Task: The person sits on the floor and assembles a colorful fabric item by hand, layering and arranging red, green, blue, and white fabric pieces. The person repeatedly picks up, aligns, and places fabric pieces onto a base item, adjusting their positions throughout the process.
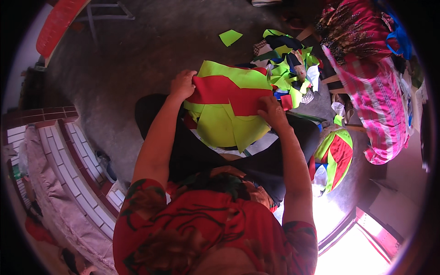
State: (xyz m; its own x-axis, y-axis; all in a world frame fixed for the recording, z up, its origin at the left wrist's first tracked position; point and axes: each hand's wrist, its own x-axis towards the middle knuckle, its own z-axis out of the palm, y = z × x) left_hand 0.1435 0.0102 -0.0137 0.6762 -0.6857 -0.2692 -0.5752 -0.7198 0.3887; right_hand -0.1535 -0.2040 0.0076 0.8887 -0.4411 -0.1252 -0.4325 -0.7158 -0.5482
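Held the red cloth [214, 90] above the lap [195, 153], long axis left to right, clamped by the left grip [183, 84] at its far-left edge, touched near-right by the right grip [276, 114], closure unclear.

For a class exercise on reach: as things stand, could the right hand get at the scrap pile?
Probably yes. The right hand is at the right edge of the cloth, the scrap pile lies just beyond, and nothing seems to block the way, though the hand would likely have to leave the cloth.
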